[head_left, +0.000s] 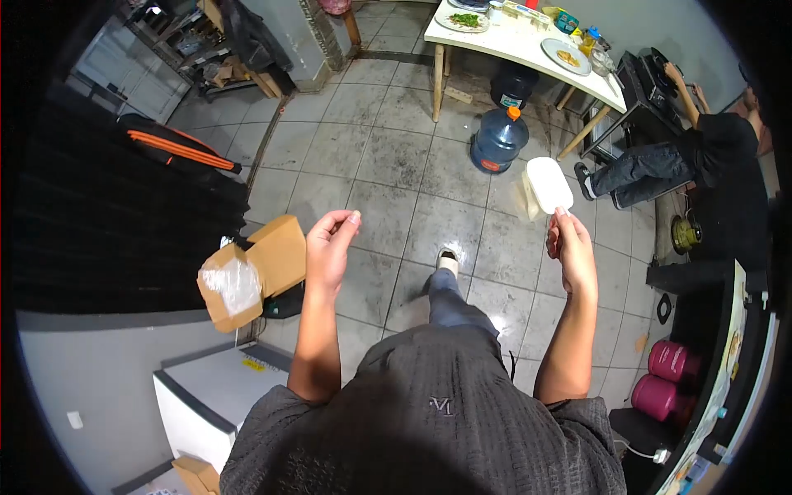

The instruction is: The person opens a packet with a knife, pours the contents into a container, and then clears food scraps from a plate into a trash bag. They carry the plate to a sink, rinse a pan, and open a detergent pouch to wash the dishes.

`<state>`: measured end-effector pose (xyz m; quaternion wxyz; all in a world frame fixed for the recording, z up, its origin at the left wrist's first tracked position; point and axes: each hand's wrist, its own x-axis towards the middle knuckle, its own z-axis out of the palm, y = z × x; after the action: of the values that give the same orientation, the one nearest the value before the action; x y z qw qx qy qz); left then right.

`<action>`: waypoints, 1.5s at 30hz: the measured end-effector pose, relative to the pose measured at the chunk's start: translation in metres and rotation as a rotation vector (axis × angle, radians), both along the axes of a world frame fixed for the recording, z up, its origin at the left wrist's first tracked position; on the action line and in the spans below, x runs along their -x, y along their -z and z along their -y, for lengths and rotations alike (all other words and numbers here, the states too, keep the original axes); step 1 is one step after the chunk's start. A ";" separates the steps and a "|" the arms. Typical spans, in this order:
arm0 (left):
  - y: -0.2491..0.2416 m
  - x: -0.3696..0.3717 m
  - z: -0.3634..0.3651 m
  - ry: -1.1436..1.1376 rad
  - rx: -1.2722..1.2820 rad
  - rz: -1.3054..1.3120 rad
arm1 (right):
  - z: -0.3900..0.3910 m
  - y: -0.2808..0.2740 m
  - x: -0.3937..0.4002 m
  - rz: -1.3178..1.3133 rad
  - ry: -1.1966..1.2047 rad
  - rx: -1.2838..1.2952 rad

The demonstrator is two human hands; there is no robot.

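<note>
Left hand [328,252] is loosely curled, thumb against fingers, nothing visible in it; right hand [571,247] is closed in a pinch. Below spreads a gray tiled floor [396,177]; ahead stands a white desk [513,45], a blue water jug [497,144] near it. Smallest, a white container [549,185] sticks out beyond the right hand, gripped only at one end, so a loosened pinch could let it tip or drop.

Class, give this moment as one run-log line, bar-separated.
Right hand: holds white container | Left hand: nothing visibly held | Jug: on floor | Table: bears plates
</note>
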<state>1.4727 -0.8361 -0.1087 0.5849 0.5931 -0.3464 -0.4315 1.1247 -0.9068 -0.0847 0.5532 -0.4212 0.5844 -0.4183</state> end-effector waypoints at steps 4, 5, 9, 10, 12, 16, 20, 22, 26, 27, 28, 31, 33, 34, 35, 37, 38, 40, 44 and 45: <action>-0.001 -0.001 0.097 -0.019 -0.011 0.015 | 0.102 0.005 0.001 0.032 0.032 0.013; -0.008 0.000 0.119 -0.009 -0.016 0.021 | 0.130 0.001 0.000 0.028 0.033 0.029; -0.031 -0.001 0.199 -0.019 0.001 0.013 | 0.231 -0.014 -0.006 -0.008 0.034 0.016; -0.031 -0.004 0.216 -0.011 0.028 0.010 | 0.254 -0.013 -0.010 0.006 0.026 0.016; -0.028 -0.008 0.251 -0.018 0.031 -0.006 | 0.296 -0.016 -0.022 -0.016 0.034 0.010; -0.011 -0.026 0.335 0.011 0.016 0.001 | 0.382 -0.003 -0.042 0.011 0.044 0.021; 0.001 -0.050 0.441 0.088 0.021 -0.020 | 0.461 0.011 -0.065 -0.003 0.111 0.036; -0.002 -0.056 0.488 0.126 -0.030 0.006 | 0.492 0.013 -0.074 -0.007 0.173 0.004; -0.006 -0.065 0.582 0.236 0.025 0.040 | 0.554 0.018 -0.093 -0.024 0.214 -0.065; -0.010 -0.063 0.601 0.243 0.005 0.039 | 0.569 0.021 -0.094 -0.019 0.218 -0.077; -0.011 -0.059 0.618 0.255 -0.004 0.043 | 0.584 0.025 -0.093 -0.015 0.230 -0.086; -0.006 -0.053 0.670 0.283 -0.031 -0.047 | 0.639 0.048 -0.086 -0.088 0.257 -0.125; 0.004 -0.053 0.708 0.310 -0.027 -0.024 | 0.687 0.062 -0.080 -0.123 0.264 -0.153; 0.009 -0.052 0.724 0.325 -0.028 -0.008 | 0.709 0.072 -0.076 -0.167 0.258 -0.186; 0.011 -0.050 0.736 0.318 -0.051 -0.006 | 0.732 0.084 -0.070 -0.173 0.256 -0.157; 0.005 -0.045 0.774 0.235 -0.149 0.128 | 0.778 0.104 -0.056 -0.208 0.258 -0.215; 0.007 -0.043 0.795 0.235 -0.151 0.145 | 0.803 0.113 -0.051 -0.217 0.255 -0.247; 0.012 -0.038 0.815 0.146 -0.143 0.020 | 0.843 0.135 -0.039 -0.172 0.257 -0.235; 0.013 -0.033 0.866 0.159 -0.171 0.015 | 0.916 0.169 -0.021 -0.162 0.260 -0.310; 0.015 -0.033 0.879 0.129 -0.189 0.065 | 0.933 0.176 -0.021 -0.159 0.269 -0.325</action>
<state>1.5056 -1.7154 -0.1236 0.4858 0.6359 -0.3601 -0.4796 1.1455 -1.8396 -0.2606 0.5050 -0.2766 0.7369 -0.3542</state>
